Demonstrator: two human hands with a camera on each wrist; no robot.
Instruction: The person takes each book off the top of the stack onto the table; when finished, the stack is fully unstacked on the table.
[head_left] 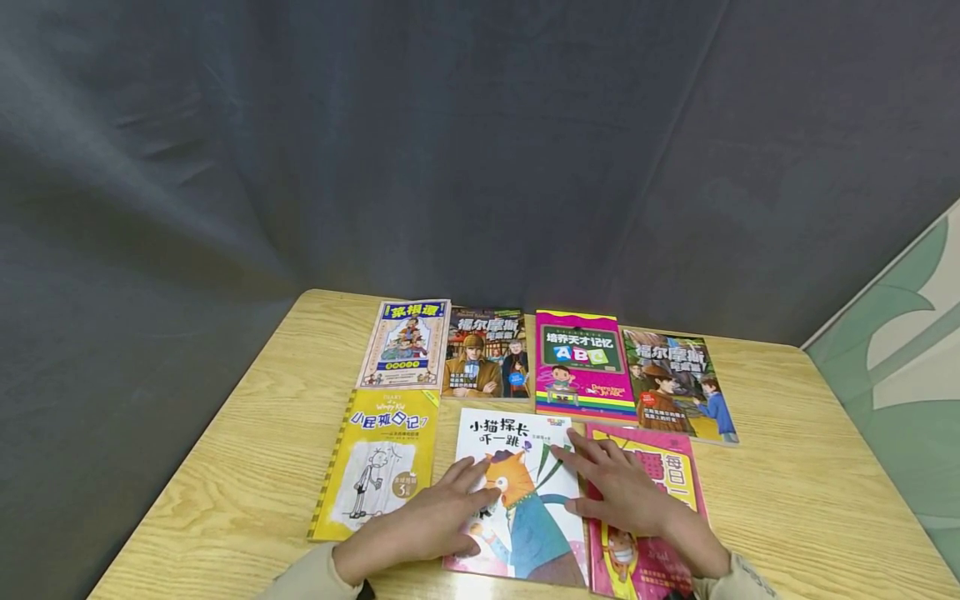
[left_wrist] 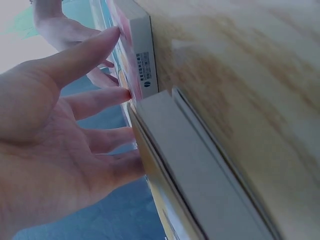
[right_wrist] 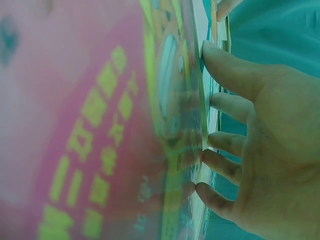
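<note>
A white picture book point(head_left: 536, 533) with an orange cat in a blue coat lies flat at the front middle of the table. My left hand point(head_left: 438, 521) rests on its left part, fingers spread and relaxed. On its right edge lie the thumb and some fingertips of my right hand point(head_left: 630, 493), whose palm is over the neighbouring pink book point(head_left: 663, 554). In the left wrist view, the left fingers point(left_wrist: 107, 141) extend beside the edges of two books. The right wrist view shows the pink cover point(right_wrist: 90, 125) close up, with the right fingers point(right_wrist: 225, 142) loosely extended.
A yellow spiral-patterned book point(head_left: 382, 467) lies left of the cat book. Behind are a comic-style book point(head_left: 405, 342), a detective book point(head_left: 487, 354), a magenta ABC book point(head_left: 585, 367) and another detective book point(head_left: 678, 387). A dark curtain point(head_left: 465, 150) hangs behind the wooden table point(head_left: 795, 467).
</note>
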